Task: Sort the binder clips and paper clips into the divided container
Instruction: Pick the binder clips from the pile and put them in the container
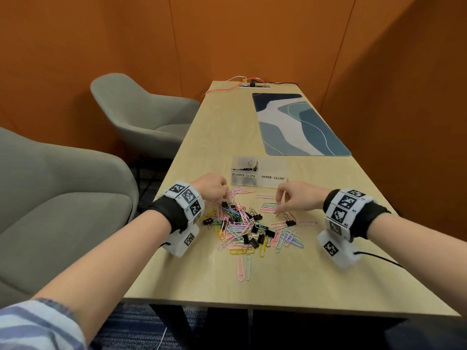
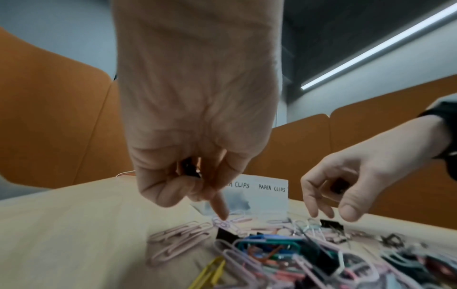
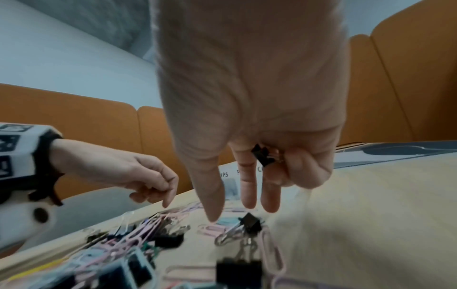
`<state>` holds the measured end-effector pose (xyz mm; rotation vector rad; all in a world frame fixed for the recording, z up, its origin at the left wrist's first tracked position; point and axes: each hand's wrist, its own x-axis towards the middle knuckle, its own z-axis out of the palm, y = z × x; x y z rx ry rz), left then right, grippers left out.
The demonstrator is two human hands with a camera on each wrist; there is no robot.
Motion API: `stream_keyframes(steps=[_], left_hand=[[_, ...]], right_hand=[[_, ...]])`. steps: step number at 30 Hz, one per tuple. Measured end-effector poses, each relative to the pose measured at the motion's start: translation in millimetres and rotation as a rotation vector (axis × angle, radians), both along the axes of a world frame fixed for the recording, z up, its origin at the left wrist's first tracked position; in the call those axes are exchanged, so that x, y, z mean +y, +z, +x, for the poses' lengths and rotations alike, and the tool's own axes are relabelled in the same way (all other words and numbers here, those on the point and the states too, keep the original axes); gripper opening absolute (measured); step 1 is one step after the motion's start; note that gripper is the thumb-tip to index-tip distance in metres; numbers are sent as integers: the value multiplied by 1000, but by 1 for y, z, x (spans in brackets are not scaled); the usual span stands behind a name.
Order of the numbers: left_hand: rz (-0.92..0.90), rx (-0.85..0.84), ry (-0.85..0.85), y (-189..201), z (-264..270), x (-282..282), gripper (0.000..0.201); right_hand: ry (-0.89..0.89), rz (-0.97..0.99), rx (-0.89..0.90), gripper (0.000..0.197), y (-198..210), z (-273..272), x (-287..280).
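Note:
A mixed pile of coloured paper clips (image 1: 238, 224) and black binder clips (image 1: 254, 242) lies on the wooden table. Behind it stands the clear divided container (image 1: 273, 178), labelled BINDER CLIPS on the left and PAPER CLIPS on the right, with several binder clips (image 1: 249, 166) in the left half. My left hand (image 1: 222, 195) hovers at the pile's far left. It grips a black binder clip (image 2: 190, 172) in its curled fingers, and its index finger (image 2: 220, 209) touches pink paper clips (image 2: 230, 222). My right hand (image 1: 280, 203) keeps a black binder clip (image 3: 263, 157) tucked in its palm. Its thumb and two fingers reach down over another binder clip (image 3: 249, 223).
A blue patterned mat (image 1: 298, 125) covers the far right of the table. A socket with orange cables (image 1: 252, 84) sits at the far end. Two grey armchairs (image 1: 141, 114) (image 1: 58, 198) stand along the left side. The table's front edge (image 1: 252, 301) is close to me.

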<state>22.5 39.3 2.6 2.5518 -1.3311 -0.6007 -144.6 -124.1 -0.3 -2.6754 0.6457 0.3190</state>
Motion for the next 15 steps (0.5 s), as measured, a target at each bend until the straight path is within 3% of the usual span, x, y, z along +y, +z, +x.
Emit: stream_keyframes(steps=[5,10,15], left_hand=[[100,-82,47,-9,2,-3,50],[112,-17,84,-11,-2,-10,45],[121,-10,63,-9,-5,-13,41]], right_hand=[[41,-46,-107,16,-13,3,6],[-23,21,-148,8,-9,5,-1],[10,19,-129,20,-6,-4,0]])
